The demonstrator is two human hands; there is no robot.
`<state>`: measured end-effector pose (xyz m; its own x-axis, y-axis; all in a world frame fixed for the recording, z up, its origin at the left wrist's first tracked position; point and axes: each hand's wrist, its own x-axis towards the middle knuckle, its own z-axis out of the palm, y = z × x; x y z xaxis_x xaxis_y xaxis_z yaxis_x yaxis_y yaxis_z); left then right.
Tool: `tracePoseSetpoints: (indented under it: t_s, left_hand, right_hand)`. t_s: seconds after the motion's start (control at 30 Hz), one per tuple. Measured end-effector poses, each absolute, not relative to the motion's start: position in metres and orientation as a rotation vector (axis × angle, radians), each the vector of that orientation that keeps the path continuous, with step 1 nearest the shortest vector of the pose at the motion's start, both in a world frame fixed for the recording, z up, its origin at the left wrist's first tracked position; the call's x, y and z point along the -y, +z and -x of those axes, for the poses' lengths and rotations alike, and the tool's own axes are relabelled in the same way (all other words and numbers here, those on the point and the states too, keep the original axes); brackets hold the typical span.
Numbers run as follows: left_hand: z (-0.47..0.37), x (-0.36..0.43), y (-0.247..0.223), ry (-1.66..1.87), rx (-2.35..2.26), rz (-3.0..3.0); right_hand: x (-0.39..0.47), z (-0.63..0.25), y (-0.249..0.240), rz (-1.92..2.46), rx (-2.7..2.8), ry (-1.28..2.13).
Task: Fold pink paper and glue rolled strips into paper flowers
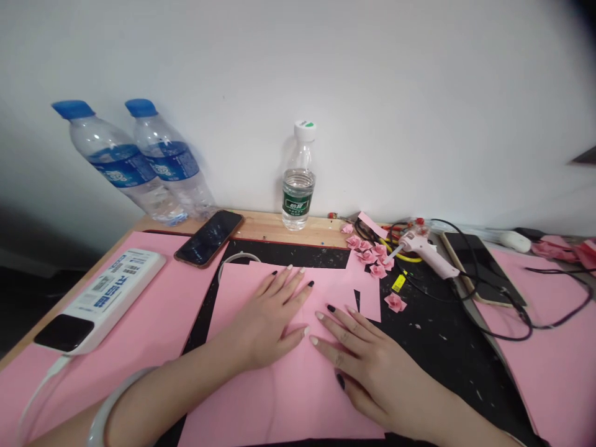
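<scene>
A sheet of pink paper [237,397] lies in front of me on a black mat [447,347]. My left hand [274,316] rests on the sheet with its fingers stretched out toward the far edge. Flat on the right part of the same sheet is my right hand [365,360], its fingers spread and pointing up and left. Neither hand holds anything. Beyond the right hand, a smaller piece of pink paper [370,298] has a narrow cut-out showing black. Several folded pink paper roses [367,256] sit by it, with one more rose [395,302] apart on the mat.
A pale pink glue gun [426,251] and its black cable lie at the right, beside a phone [484,267]. To the left are a white power bank [102,298] and another phone [209,238]. A small water bottle [298,192] and two large bottles [172,164] stand along the wall.
</scene>
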<state>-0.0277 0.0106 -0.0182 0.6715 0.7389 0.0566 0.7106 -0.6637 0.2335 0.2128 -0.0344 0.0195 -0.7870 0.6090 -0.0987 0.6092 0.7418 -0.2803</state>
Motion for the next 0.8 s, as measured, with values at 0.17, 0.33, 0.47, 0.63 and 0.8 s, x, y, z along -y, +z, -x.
tracePoseSetpoints:
  t_s: [0.17,0.33,0.47,0.63,0.8]
  left_hand:
    - [0.0278,-0.0113,-0.0176,0.224,-1.171,-2.689]
    - [0.0276,-0.0115,-0.0173,0.236,-1.159,-2.664]
    - [0.0267,-0.0119,-0.0159,0.227,-1.150,-2.675]
    - [0.0252,-0.0128,-0.0126,0.180,-1.156,-2.667]
    - [0.0259,-0.0137,-0.0143,0.221,-1.139,-2.679]
  right_hand:
    - [0.0337,-0.2123,0.0197,-1.040,-2.944,-0.500]
    - [0.0342,-0.2127,0.0189,-1.046,-2.955,-0.510]
    - [0.0347,-0.2130,0.0183,-1.045,-2.949,-0.508]
    - [0.0350,-0.2132,0.0189,-1.029,-2.921,-0.495]
    - [0.0347,-0.2132,0.0184,-1.037,-2.941,-0.517]
